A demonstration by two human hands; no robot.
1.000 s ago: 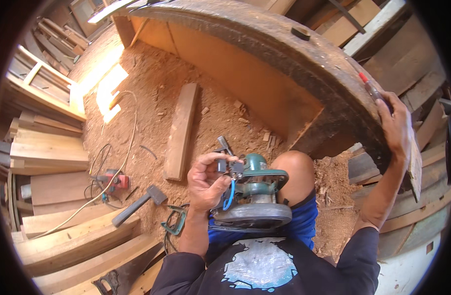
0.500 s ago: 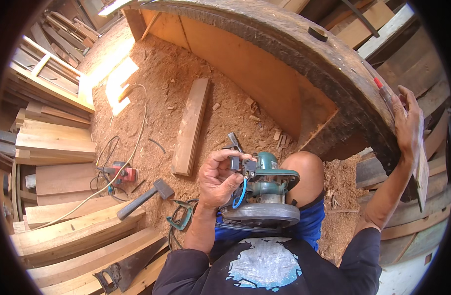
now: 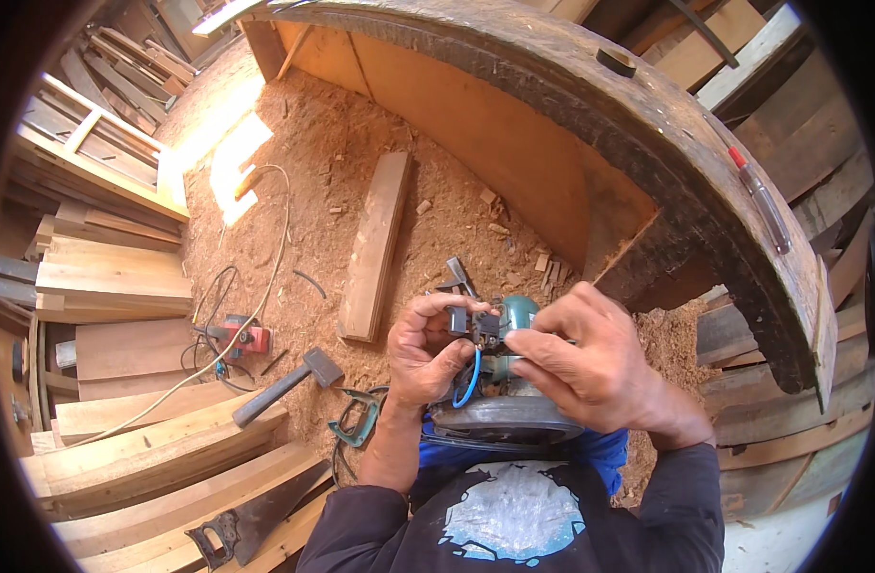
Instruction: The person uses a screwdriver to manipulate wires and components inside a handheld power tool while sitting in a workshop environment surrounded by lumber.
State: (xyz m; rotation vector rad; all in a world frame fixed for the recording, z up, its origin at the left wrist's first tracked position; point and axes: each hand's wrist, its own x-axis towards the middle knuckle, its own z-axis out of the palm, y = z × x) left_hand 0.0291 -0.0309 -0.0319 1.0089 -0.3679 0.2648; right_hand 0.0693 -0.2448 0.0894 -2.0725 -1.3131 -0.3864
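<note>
Between the thumb and fingers of my left hand (image 3: 424, 350) is a small black switch (image 3: 479, 328) with a blue wire (image 3: 469, 380) running down from it. My right hand (image 3: 595, 358) is close at the switch's right side, its thumb and fingertips pinched together. Whatever those fingertips hold, if anything, is too small to make out. Under both hands, on my lap, lies a green circular saw (image 3: 519, 311) with a round grey guard (image 3: 504, 413). My right hand covers part of the saw. A clear-handled screwdriver with a red end (image 3: 764, 205) rests on the workbench.
The worn wooden workbench (image 3: 685, 143) curves along the far and right side, with a black tape roll (image 3: 616, 63) on it. A hammer (image 3: 289, 385), a red power tool (image 3: 243, 336), a handsaw (image 3: 251, 520) and stacked boards (image 3: 160, 435) are at left. A plank (image 3: 375, 248) lies on sawdust.
My right hand has left the workbench edge by the screwdriver and come in to the switch, its fingers now pinched. My left hand still holds the switch in nearly the same place.
</note>
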